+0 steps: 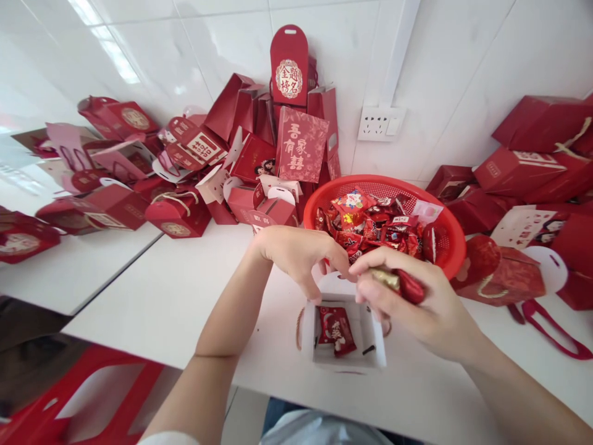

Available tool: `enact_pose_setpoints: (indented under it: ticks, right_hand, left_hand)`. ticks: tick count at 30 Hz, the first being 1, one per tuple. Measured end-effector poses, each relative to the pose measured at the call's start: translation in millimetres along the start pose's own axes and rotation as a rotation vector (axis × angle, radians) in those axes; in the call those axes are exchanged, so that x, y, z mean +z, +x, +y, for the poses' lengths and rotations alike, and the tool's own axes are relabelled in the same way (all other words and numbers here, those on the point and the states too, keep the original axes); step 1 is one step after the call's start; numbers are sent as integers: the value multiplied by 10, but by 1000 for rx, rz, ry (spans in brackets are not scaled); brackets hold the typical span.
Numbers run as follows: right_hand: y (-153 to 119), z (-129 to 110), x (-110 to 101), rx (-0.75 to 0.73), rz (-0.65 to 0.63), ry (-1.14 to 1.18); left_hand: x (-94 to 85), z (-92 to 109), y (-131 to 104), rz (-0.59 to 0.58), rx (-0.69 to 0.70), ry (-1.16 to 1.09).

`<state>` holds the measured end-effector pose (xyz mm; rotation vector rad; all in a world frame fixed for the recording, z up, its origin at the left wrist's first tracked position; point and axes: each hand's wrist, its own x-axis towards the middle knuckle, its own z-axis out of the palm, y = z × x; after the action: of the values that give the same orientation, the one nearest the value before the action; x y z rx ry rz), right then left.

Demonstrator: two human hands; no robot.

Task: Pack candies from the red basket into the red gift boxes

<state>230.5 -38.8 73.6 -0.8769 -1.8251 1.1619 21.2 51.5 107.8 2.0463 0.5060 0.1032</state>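
Note:
A small white-lined gift box [373,355] stands open on the table in front of me, with red candy packets [337,330] lying inside. My left hand [301,256] curls over the far edge of this box, thumb at the rim and fingers around the far flap, partly hidden. Above the box's right side, my right hand [412,296] is closed around wrapped candies, one gold [385,278] and one red [410,286]. The fingertips of both hands nearly meet. Just beyond them sits a red plastic basket [456,247] full of wrapped candies [370,222].
Red gift boxes [178,213] crowd the back left along the tiled wall, and more red boxes [519,176] pile up at the right. A wall socket [380,123] is behind the basket. A red ribbon handle [556,334] lies right; a red chair [83,395] is lower left.

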Motion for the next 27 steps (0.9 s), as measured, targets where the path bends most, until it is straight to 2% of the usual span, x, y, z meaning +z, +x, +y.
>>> enact_pose_setpoints:
  ticks: [3,6,12,17,21,27]
  right_hand:
    - [-13,-9,6,4,79,118]
    - [-20,-3,43,-57,146,67]
    - [-18,43,141,-79,71,-16]
    - [-9,-1,80,-114,231,-120]
    - [-6,-87,-40,-97,269,55]
    - [6,-144,-92,59,86,426]
  left_hand:
    - [-2,-13,3,-53,10,73]
    - [-3,-18,4,-72,4,106]
    - [6,-7,-4,-75,45,129]
    - [4,-29,-7,-90,3,156]
    - [-11,-92,-8,-110,2,152]
    - [-16,-135,-17,-151,3,188]
